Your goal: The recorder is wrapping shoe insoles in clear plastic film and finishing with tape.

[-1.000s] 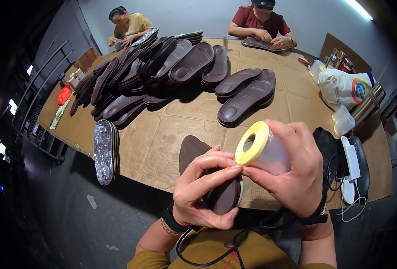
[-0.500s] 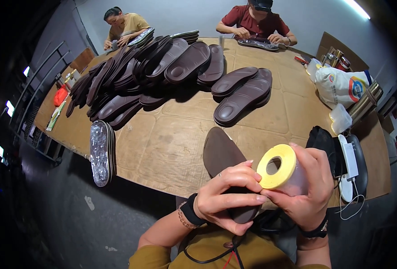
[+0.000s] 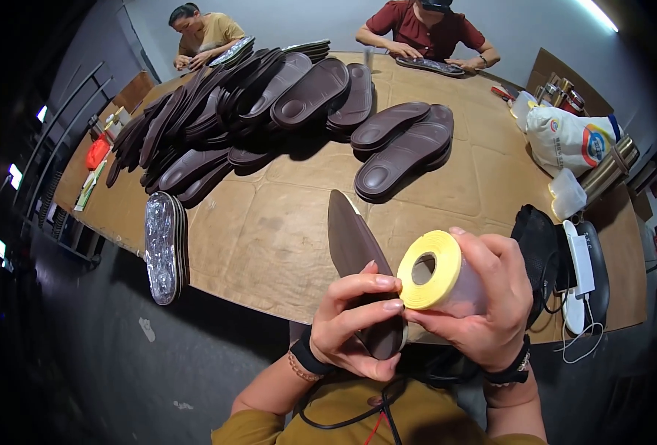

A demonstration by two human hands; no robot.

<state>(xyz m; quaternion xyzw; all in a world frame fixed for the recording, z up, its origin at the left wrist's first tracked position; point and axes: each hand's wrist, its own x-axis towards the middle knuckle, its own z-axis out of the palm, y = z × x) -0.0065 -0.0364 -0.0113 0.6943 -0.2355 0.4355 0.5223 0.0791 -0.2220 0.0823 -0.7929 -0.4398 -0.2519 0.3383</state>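
Observation:
A dark brown insole (image 3: 354,241) is gripped by my left hand (image 3: 354,319), tilted on its edge with the far end pointing away over the table. My right hand (image 3: 484,297) is closed around a roll of tape or labels (image 3: 433,271), yellow at its end face with a round hole in the core. The left thumb and forefinger tips meet the near edge of the roll beside the right thumb. What they pinch there is too small to make out.
Dark brown insoles (image 3: 310,93) lie heaped at the back left, with a smaller group (image 3: 406,152) at centre. A plastic-wrapped stack (image 3: 164,248) stands at the front left edge. A white bag (image 3: 565,141), power strip (image 3: 576,259) and black pouch (image 3: 532,245) lie right. Two people work across the table (image 3: 269,245).
Both hands have shifted slightly left and up with the roll and the insole. The insole has turned more onto its edge. Across the table, the person in red has moved their hands along a wrapped insole.

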